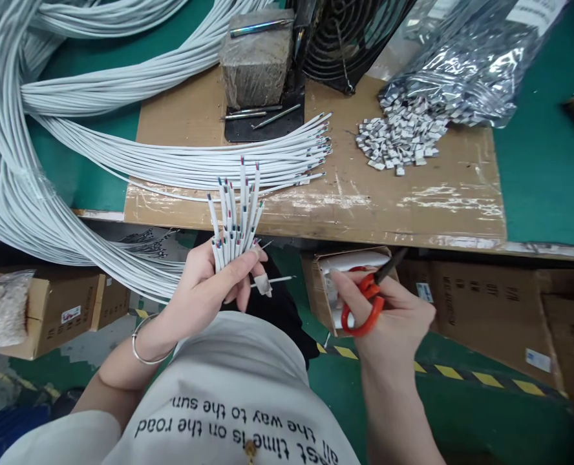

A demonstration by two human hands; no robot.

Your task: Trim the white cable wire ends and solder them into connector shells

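My left hand is closed around a bundle of white cables, whose cut ends fan upward and show small coloured wire tips. A small pale scrap clings at its fingers, and a thin white piece sticks out to the right. In my right hand are red-handled scissors, their dark blades pointing up and right, away from the cables. Above the held bundle, another sheaf of white cables lies across the cardboard on the bench, its ends toward the right.
A pile of small white-and-metal pieces spills from a plastic bag. Behind the cables stand a wrapped block and a black fan guard. An open carton sits below the bench edge; more cartons stand right.
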